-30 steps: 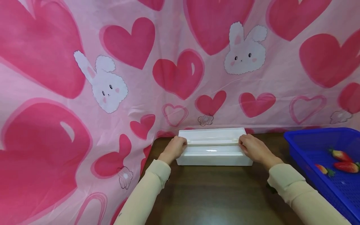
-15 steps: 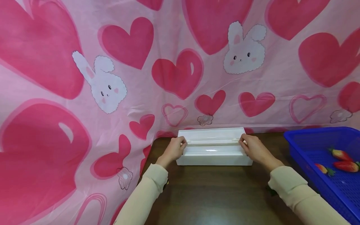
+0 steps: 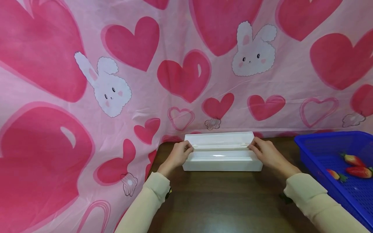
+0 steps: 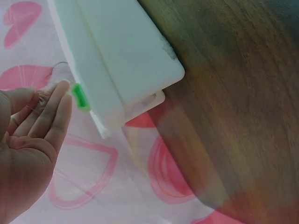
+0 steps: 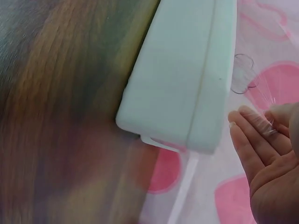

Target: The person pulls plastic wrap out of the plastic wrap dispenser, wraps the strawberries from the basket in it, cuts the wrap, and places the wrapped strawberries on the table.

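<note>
A white cling film dispenser (image 3: 222, 166) stands at the back of the table with its lid (image 3: 218, 137) raised. My left hand (image 3: 176, 156) is at its left end, thumb and forefinger pinching clear cling film (image 4: 41, 100). At the right end my right hand (image 3: 269, 157) pinches the other side of the film, which shows as thin creases in the right wrist view (image 5: 265, 122). Several other fingers of each hand are extended. In the left wrist view a green piece (image 4: 80, 97) sits on the dispenser's edge. The film between the hands is hard to make out.
A blue plastic basket (image 3: 320, 174) with several strawberries (image 3: 359, 172) stands on the right of the dark wooden table (image 3: 224, 200). Behind and to the left hangs a pink cloth (image 3: 145, 97) printed with hearts and rabbits.
Both wrists have shifted outward and slightly toward me, while the fingertips stay near the dispenser's ends. The fingers show more spread than before. The dispenser and basket have not moved.
</note>
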`<move>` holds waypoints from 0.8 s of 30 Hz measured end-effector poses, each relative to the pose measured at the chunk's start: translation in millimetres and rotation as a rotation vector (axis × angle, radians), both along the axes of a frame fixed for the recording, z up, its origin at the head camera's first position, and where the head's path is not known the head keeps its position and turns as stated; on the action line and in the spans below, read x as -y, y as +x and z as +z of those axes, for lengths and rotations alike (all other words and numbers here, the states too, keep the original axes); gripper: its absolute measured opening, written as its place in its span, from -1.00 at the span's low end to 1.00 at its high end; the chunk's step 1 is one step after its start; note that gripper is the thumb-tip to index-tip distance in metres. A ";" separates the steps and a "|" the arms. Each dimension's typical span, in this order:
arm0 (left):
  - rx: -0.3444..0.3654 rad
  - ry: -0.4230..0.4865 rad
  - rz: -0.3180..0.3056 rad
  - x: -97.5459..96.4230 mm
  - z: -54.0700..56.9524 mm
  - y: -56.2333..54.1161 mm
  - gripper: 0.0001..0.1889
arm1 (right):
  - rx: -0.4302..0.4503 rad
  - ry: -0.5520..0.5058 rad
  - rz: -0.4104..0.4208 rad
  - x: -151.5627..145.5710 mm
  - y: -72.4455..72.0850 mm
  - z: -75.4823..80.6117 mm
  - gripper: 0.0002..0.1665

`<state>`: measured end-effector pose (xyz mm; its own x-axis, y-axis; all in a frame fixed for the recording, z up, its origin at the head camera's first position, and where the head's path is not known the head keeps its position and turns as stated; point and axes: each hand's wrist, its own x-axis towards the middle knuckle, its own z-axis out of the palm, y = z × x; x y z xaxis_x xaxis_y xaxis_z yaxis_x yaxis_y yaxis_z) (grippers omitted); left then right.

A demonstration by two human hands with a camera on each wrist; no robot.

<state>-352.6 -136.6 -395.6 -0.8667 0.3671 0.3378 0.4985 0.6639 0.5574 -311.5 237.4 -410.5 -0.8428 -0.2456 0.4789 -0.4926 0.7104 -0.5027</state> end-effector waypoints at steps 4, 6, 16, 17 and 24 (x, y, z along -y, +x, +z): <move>-0.018 0.009 -0.028 4.8 5.7 10.8 -0.92 | -0.016 0.029 0.036 -2.4 10.7 7.2 -0.94; -0.016 0.006 -0.034 7.8 8.9 16.8 -0.93 | -0.047 0.049 0.047 -2.9 17.0 10.6 -0.93; -0.028 -0.001 -0.068 20.2 26.2 50.9 -0.95 | -0.280 0.079 0.108 -6.1 44.7 25.5 -0.76; -0.038 -0.001 -0.073 21.0 27.2 54.9 -0.95 | -0.278 0.079 0.111 -6.4 48.3 27.2 -0.75; -0.076 -0.001 -0.141 26.9 30.8 87.2 -0.97 | -0.275 0.095 0.148 -10.3 75.2 32.8 -0.78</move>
<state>-265.5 -163.5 -364.8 -0.7781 0.4838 0.4005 0.6279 0.5845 0.5138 -236.3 247.7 -377.7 -0.6367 -0.4104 0.6529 -0.7021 0.6586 -0.2707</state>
